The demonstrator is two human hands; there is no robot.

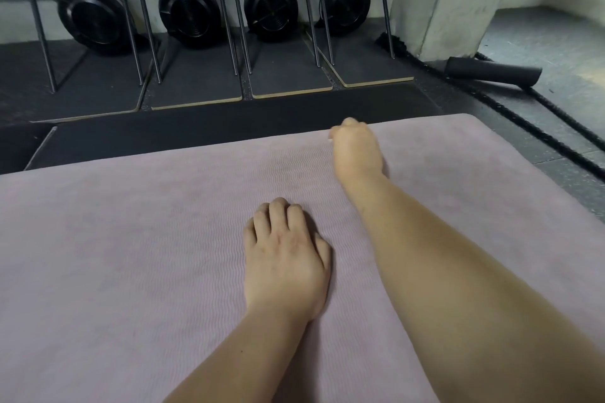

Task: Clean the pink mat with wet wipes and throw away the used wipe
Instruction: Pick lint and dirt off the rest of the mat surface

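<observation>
The pink mat (137, 255) with a fine wavy texture fills the lower part of the head view. My left hand (286, 258) rests palm-down on its middle, fingers slightly bent and holding nothing. My right hand (358, 149) reaches out to the mat's far edge, with its fingers curled down into a fist against the surface. A small pale sliver of the wet wipe (330, 137) peeks out at the fist's left side. The remainder of the wipe is hidden under the hand.
A black mat (196, 131) lies just beyond the pink one. Behind it stand several black flywheel machines (190, 15) on boards with thin metal rods. A thick black rope (537, 121) and a foam roller (494, 70) lie at the right by a concrete pillar (451, 0).
</observation>
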